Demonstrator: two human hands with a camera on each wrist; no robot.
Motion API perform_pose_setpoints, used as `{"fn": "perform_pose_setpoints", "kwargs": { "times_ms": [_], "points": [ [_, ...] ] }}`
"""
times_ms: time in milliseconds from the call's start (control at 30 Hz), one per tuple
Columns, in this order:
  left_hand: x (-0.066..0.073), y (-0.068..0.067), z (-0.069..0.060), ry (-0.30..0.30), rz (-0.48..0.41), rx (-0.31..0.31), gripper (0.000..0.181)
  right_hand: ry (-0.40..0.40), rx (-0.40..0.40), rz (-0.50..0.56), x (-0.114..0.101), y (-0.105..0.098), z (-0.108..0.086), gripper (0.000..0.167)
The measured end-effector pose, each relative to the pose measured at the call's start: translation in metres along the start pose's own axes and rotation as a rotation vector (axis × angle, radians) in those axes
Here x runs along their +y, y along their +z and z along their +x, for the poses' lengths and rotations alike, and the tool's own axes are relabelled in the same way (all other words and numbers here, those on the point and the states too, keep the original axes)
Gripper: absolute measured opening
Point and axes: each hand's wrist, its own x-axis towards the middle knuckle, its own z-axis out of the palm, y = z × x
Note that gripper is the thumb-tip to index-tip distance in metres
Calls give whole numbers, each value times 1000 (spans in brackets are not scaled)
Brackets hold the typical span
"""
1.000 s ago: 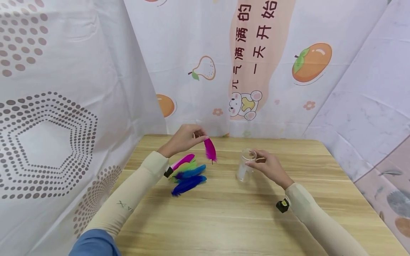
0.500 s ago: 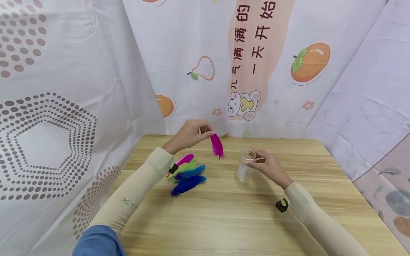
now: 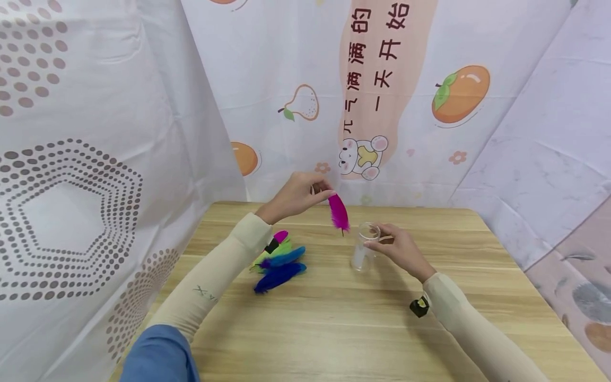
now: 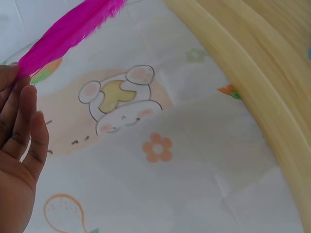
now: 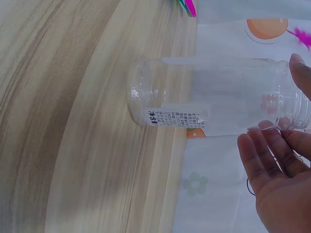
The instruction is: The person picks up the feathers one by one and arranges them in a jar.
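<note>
Between thumb and fingers, my left hand [image 3: 299, 195] pinches a magenta feather [image 3: 339, 213] at its broad tip. The feather hangs in the air, quill end down, to the upper left of a clear jar [image 3: 360, 254]. Thumb and fingertips of my right hand [image 3: 404, 251] grip that jar near its threaded rim; it stands upright on the table. A printed label [image 5: 176, 118] shows on the jar's side in the right wrist view, and I see nothing inside. In the left wrist view the feather [image 4: 73, 36] runs out of frame at the top.
Left of the jar, several feathers lie in a loose pile: a dark blue one [image 3: 280, 277], a lighter blue one [image 3: 290, 256], lime green and magenta. The wooden table [image 3: 315, 329] meets a printed curtain [image 3: 272, 63] at its back edge.
My left hand has moved right and slightly up with the magenta feather, bringing it closer to the jar. The right hand and the jar have stayed in place.
</note>
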Motion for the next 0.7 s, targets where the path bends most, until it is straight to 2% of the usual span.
{"fn": "perform_pose_setpoints", "kwargs": {
  "times_ms": [267,467,700],
  "points": [
    [4,11,14,82,-23,26,8,-7,-3,3,-3,0,1,61],
    [6,18,23,95,9,45,9,-7,-9,7,-2,0,1,60],
    [14,27,33,105,51,50,9,-17,3,1,0,1,2,63]
  ]
}}
